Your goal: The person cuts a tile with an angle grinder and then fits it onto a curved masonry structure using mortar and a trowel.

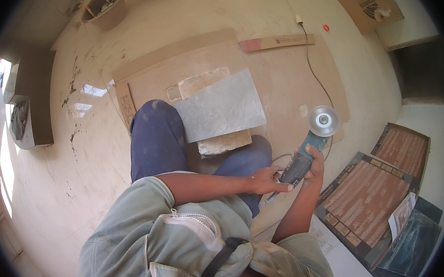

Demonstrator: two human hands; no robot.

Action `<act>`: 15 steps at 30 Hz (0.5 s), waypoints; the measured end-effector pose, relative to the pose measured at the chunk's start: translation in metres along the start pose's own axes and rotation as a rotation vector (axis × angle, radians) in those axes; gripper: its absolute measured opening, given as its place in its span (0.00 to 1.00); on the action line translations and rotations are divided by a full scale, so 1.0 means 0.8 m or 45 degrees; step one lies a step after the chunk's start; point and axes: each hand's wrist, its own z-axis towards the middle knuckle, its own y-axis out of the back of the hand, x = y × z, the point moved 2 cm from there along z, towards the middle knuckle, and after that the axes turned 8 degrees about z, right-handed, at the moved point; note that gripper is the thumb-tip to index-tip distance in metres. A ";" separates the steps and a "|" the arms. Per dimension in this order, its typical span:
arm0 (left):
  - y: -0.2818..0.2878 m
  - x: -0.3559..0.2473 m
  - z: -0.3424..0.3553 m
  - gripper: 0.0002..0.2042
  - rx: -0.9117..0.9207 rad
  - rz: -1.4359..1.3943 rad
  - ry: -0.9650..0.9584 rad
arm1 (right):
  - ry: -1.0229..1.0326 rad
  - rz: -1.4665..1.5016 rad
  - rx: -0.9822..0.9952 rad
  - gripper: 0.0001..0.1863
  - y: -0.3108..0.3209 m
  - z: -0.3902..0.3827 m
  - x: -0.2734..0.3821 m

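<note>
An angle grinder with a teal and dark body is held off to the right of my knees, its round metal disc facing up. My right hand wraps round its body near the head. Reaching across my lap, my left hand grips the rear end, its fingers partly hidden. In front of me, a grey tile lies slanted on a pale, rough block between my knees. The block's far part shows beyond the tile.
Cardboard sheets cover the floor under the block. A dark cord runs from a plug toward the grinder. Flat brown cartons and a dark glossy tile lie at right. A tub with tools stands far left.
</note>
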 end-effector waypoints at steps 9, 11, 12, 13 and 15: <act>-0.002 -0.022 0.042 0.26 -0.122 0.050 0.176 | 0.134 0.032 -0.147 0.18 -0.010 -0.005 -0.036; -0.003 -0.013 0.049 0.23 -0.113 0.053 0.195 | 0.249 -0.027 -0.274 0.20 -0.005 -0.001 -0.038; -0.003 -0.009 0.051 0.22 -0.136 0.040 0.192 | 0.314 -0.067 -0.344 0.21 0.010 0.013 -0.051; -0.003 -0.009 0.052 0.21 -0.159 0.024 0.189 | 0.376 -0.108 -0.415 0.22 0.009 0.016 -0.052; -0.001 -0.010 0.058 0.21 -0.167 0.114 0.156 | 0.417 -0.082 -0.406 0.23 0.008 0.019 -0.052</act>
